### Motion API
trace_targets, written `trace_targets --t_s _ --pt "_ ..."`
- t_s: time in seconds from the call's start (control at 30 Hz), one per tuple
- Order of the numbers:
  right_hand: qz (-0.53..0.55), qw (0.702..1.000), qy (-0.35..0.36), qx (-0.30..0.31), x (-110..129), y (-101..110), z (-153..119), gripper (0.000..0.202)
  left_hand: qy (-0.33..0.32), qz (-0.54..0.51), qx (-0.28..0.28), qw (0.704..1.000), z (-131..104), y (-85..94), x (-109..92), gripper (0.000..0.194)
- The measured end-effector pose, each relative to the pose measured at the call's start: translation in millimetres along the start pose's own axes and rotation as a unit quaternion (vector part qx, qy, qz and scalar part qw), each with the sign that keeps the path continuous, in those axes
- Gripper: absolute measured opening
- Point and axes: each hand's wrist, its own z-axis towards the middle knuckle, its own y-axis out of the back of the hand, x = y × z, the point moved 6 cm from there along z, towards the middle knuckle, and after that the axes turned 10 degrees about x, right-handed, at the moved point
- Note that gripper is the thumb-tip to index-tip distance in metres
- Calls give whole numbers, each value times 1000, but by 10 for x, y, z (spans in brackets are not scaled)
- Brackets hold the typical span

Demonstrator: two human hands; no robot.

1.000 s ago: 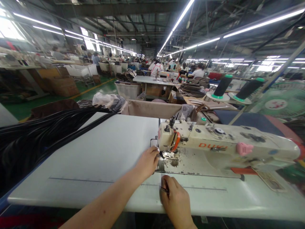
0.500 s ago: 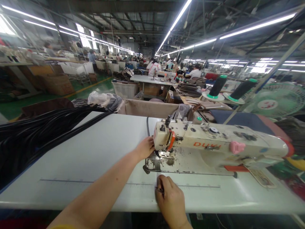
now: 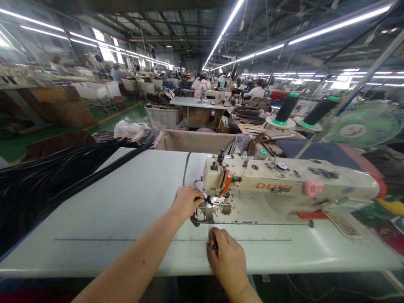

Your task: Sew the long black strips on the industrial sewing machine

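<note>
Left hand (image 3: 186, 201) at sewing machine (image 3: 284, 185); right hand (image 3: 229, 261) near table edge (image 3: 94, 269).

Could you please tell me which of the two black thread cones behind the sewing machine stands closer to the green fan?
The right-hand thread cone: it leans toward the green fan, while the other cone stands farther left.

Sewing machine (image 3: 284, 185) on the table (image 3: 126, 210) at my one o'clock — strap bundle (image 3: 47, 176) at ten, thread cones (image 3: 303, 111) behind at two.
</note>
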Motion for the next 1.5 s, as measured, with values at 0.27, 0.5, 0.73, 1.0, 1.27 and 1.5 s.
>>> trace_targets --t_s 0.27,0.5,0.73,1.0,1.27,1.5 --pt "-3 1000 -2 -3 4 -3 -5 22 3 -50 13 999 -11 -4 -71 6" --pt "1 1000 -2 3 1 -20 -7 24 27 -76 21 997 -208 -94 -173 15" --pt "4 1000 -11 7 2 -11 -4 22 55 -77 37 995 -198 -106 -173 14" --pt "70 996 -44 31 -53 -12 19 25 118 -60 97 986 -272 -256 -418 15" --pt "222 973 -58 12 -167 61 -6 22 130 -14 155 979 -292 -212 -640 25" --pt "357 927 -99 64 -284 170 -83 23 91 59 206 973 -492 -200 -770 52"
